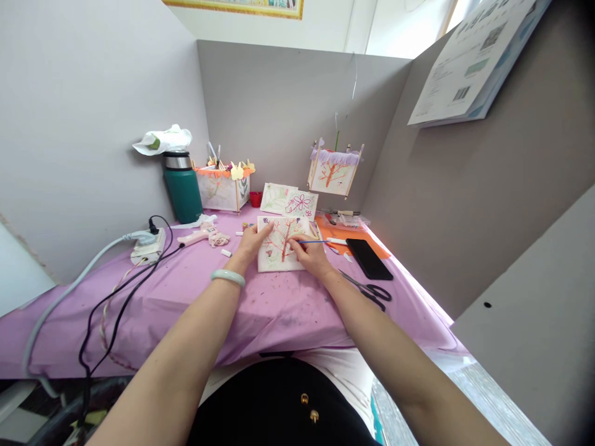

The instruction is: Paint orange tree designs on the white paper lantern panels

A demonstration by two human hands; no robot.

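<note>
A white card with a red and orange tree drawing (279, 257) lies on the pink-covered table. My left hand (254, 240) grips the card's left edge, its thumb on top near the upper left corner. Pinched in the fingers of my right hand (309, 253) is a thin blue stick-like tool (317, 241), running off to the right; its tip is by the trunk of the tree, too small to make out. Behind the card stand two more drawn cards, one with a pink flower (300, 202) and one with pale green lines (274, 197).
Black scissors (372, 291) and a phone (369, 259) lie right of my right hand. At the left are a green bottle (183, 195), a pink glue gun (198, 236) and a power strip (149, 246) with cables. A paper lantern (331, 175) hangs at the back.
</note>
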